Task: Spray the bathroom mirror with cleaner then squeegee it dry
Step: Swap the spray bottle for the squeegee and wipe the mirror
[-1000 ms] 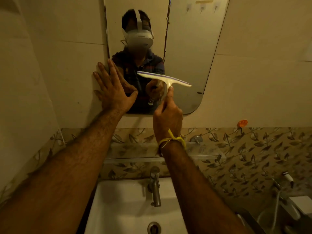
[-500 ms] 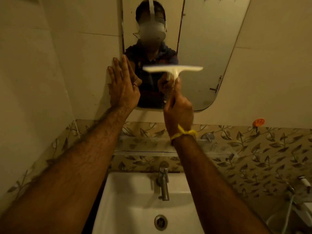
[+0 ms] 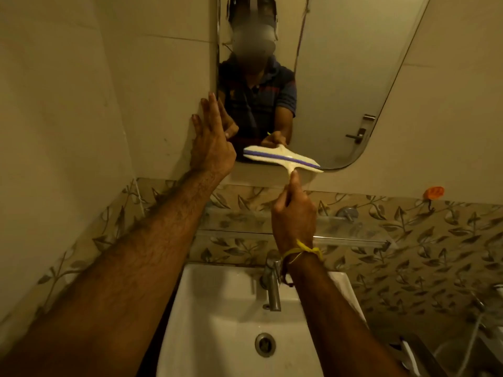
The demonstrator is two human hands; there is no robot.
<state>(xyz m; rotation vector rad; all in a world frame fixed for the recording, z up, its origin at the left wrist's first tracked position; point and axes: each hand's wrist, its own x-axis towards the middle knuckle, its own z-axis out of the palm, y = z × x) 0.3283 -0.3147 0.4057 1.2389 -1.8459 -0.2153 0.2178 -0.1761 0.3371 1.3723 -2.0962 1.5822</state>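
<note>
The rounded wall mirror (image 3: 340, 85) hangs above the sink and reflects a person in a dark shirt. My right hand (image 3: 294, 213), with a yellow thread at the wrist, grips the handle of a white squeegee (image 3: 283, 158) with a purple strip. Its blade lies across the mirror's bottom edge, tilted down to the right. My left hand (image 3: 212, 142) rests flat with fingers spread on the wall tile at the mirror's lower left corner. No spray bottle is in view.
A white basin (image 3: 223, 317) with a steel tap (image 3: 272, 287) sits directly below. A glass shelf (image 3: 348, 240) runs along the leaf-patterned tile band. An orange hook (image 3: 435, 192) sticks to the wall at right. A hose and fittings (image 3: 479, 338) are at the lower right.
My right hand has drawn the squeegee down the mirror from mid-height to its bottom edge. The left hand stays pressed at the mirror's left side. My view has tilted downward.
</note>
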